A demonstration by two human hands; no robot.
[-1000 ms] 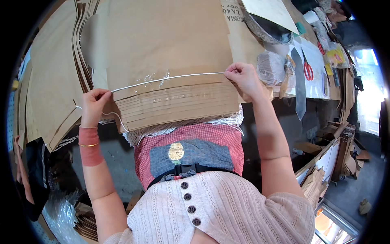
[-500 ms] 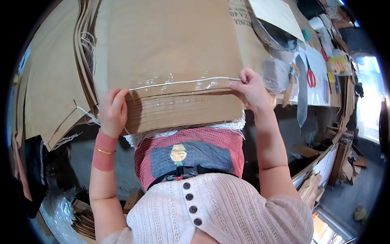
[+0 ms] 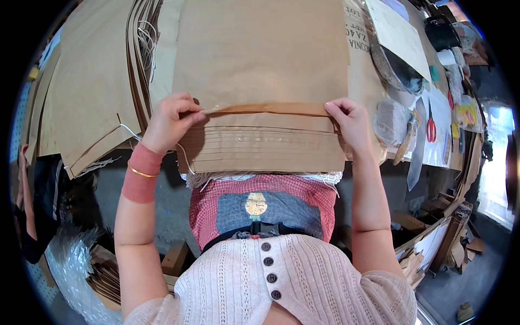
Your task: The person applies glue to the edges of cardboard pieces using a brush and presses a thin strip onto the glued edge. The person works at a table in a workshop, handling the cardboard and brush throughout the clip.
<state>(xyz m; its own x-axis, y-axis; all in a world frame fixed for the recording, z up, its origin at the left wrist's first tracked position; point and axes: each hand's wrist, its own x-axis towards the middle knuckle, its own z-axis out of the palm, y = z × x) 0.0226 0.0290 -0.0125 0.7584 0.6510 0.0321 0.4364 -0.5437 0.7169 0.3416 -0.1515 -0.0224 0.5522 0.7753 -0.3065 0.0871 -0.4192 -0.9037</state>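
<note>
A large brown paper sheet (image 3: 262, 54) lies in front of me on a stack of sheets with stepped lower edges (image 3: 265, 145). Its near edge is turned up into a narrow folded strip (image 3: 265, 109). At the strip's left end, my left hand (image 3: 174, 119) pinches the paper between thumb and fingers. My right hand (image 3: 351, 120) grips the right end, thumb on top. A white cord (image 3: 187, 158) hangs loose below my left hand; no cord shows along the strip. White string ends (image 3: 260, 176) stick out under the stack.
More brown sheets (image 3: 92, 81) with cords are piled at the left. On the right are a plastic-wrapped bundle (image 3: 391, 122), a grey blade (image 3: 417, 157), red-handled scissors (image 3: 430, 129) and a dark bowl (image 3: 401, 73) under a white board (image 3: 401, 35). Another person's arm (image 3: 26, 197) shows far left.
The white cord stretched between my hands is now out of sight, and the near paper edge is folded over along that line. The view has shifted, moving the sheets rightward in the picture.
</note>
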